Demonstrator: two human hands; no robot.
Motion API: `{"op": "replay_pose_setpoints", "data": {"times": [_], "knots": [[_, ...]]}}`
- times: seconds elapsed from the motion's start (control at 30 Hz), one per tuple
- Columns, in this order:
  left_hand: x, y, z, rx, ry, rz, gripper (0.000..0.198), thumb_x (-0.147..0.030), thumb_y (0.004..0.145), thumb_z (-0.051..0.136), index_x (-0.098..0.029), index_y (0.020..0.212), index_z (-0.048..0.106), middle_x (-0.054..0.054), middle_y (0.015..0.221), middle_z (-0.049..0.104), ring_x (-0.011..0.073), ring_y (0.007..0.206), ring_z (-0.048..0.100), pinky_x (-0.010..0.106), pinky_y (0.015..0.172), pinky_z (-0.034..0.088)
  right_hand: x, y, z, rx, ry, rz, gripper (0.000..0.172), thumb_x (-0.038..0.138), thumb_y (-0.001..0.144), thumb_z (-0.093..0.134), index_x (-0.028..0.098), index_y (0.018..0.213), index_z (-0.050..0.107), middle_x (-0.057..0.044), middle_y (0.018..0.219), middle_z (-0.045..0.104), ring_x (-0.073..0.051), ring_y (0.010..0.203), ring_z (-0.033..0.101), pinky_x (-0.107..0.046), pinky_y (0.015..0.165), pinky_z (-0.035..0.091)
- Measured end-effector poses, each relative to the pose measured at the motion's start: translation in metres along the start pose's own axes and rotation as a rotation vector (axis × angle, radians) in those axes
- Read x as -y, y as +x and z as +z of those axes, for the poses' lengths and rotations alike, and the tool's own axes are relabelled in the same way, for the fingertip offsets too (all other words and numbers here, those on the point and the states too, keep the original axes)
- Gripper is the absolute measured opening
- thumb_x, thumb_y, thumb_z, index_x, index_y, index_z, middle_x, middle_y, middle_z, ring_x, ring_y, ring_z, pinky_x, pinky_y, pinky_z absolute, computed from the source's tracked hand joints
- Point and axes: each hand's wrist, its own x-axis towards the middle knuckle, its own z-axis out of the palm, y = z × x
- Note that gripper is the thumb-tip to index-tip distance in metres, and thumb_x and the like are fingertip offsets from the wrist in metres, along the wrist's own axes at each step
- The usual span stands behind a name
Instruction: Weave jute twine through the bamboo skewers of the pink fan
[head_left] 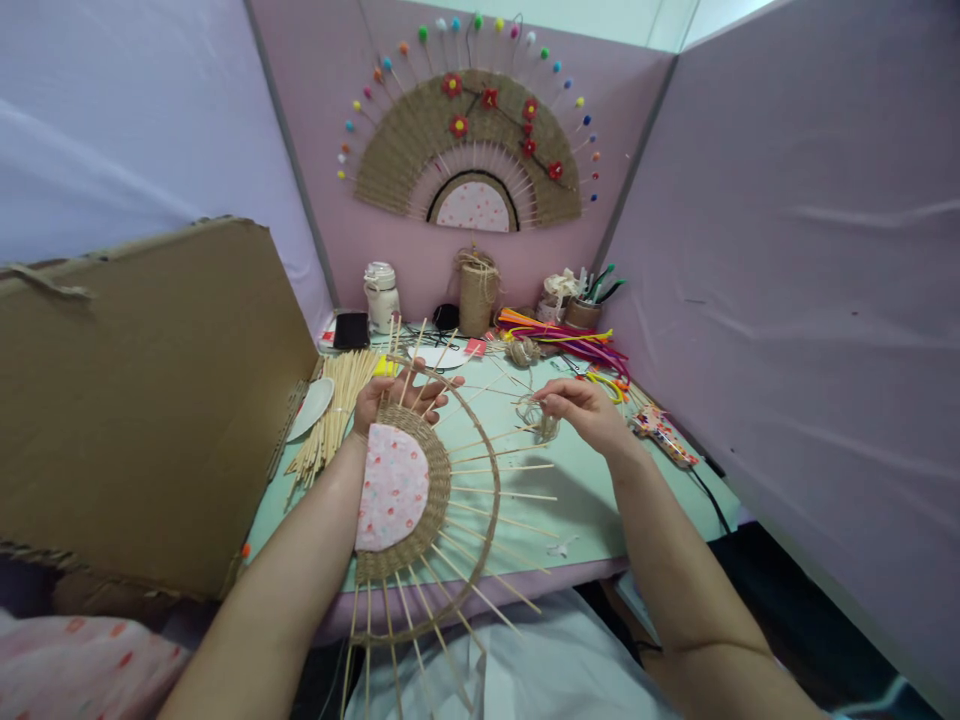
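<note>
A half-round woven fan (442,480) with thin sticks radiating from it stands tilted over the table's front edge. Its centre is a pink patterned cloth panel (394,487), and a twine arc (495,480) crosses the sticks further out. My left hand (405,392) holds the fan at its upper end, the fingers partly spread among the sticks. To the right, my right hand (581,408) pinches a strand of twine between thumb and fingers. A loose bundle of the twine (544,422) hangs below those fingers, and the strand runs left toward the fan.
A finished fan with red flowers (469,110) hangs on the back wall. Along the table's rear are a white jar (382,298), a twine-wrapped cylinder (478,293) and pipe cleaners (562,335). Sticks (334,415) lie left beside cardboard (150,400); a glue gun (665,436) lies right.
</note>
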Motion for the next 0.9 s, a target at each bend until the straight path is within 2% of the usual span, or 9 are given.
{"op": "replay_pose_setpoints", "data": {"times": [0.1,0.2,0.3,0.43,0.53,0.7,0.9], "knots": [[0.001,0.0,0.001,0.002,0.0,0.007,0.051,-0.029,0.067,0.045,-0.024,0.117,0.055,0.016,0.128,0.053,0.0257,0.084,0.06,0.037,0.064,0.045,-0.011,-0.003,-0.001,-0.033,0.08,-0.036,0.029,0.046,0.079,0.06,0.019,0.078,0.07,-0.003,0.067,0.058,-0.013,0.062,0.049,-0.027,0.058,0.039],[0.001,-0.001,0.003,0.022,-0.004,0.023,0.057,-0.028,0.067,0.047,-0.025,0.124,0.052,0.016,0.131,0.052,0.0253,0.085,0.06,0.036,0.064,0.045,-0.018,-0.004,0.002,0.054,0.154,-0.015,0.03,0.046,0.081,0.059,0.019,0.078,0.071,-0.003,0.069,0.058,-0.013,0.063,0.048,-0.026,0.059,0.038],[0.0,0.0,0.005,0.049,-0.022,0.053,0.058,-0.027,0.069,0.047,-0.024,0.126,0.051,0.015,0.13,0.054,0.0244,0.087,0.061,0.033,0.062,0.046,-0.025,-0.003,0.015,0.117,0.239,0.044,0.036,0.05,0.081,0.057,0.017,0.077,0.071,-0.003,0.068,0.057,-0.012,0.063,0.047,-0.026,0.059,0.036],[-0.003,0.001,0.006,0.048,-0.043,0.109,0.05,-0.027,0.074,0.045,-0.024,0.124,0.054,0.014,0.125,0.057,0.0218,0.083,0.062,0.031,0.061,0.047,-0.036,-0.001,0.04,0.071,0.428,0.144,0.049,0.061,0.078,0.053,0.016,0.073,0.07,-0.004,0.067,0.055,-0.012,0.061,0.045,-0.027,0.058,0.036],[-0.005,0.001,0.008,0.012,-0.04,0.167,0.046,-0.027,0.077,0.043,-0.024,0.121,0.056,0.012,0.121,0.06,0.0214,0.081,0.063,0.031,0.061,0.049,-0.039,0.002,0.051,0.039,0.559,0.207,0.059,0.07,0.076,0.046,0.016,0.076,0.071,-0.004,0.064,0.053,-0.013,0.058,0.043,-0.027,0.057,0.035],[-0.014,0.004,0.009,-0.086,-0.042,0.243,0.044,-0.03,0.083,0.037,-0.021,0.122,0.056,0.013,0.117,0.062,0.0207,0.079,0.064,0.031,0.06,0.05,-0.03,0.021,0.062,0.164,0.623,0.247,0.068,0.074,0.075,0.042,0.014,0.077,0.072,-0.007,0.07,0.056,-0.013,0.061,0.043,-0.027,0.058,0.036],[-0.034,0.0,-0.011,-0.2,-0.042,0.266,0.04,-0.025,0.083,0.04,-0.019,0.118,0.058,0.013,0.113,0.064,0.0226,0.085,0.066,0.032,0.063,0.052,-0.028,0.051,0.085,0.247,0.724,0.369,0.073,0.075,0.08,0.028,0.015,0.073,0.07,-0.006,0.065,0.055,-0.014,0.061,0.045,-0.025,0.059,0.037]]}}
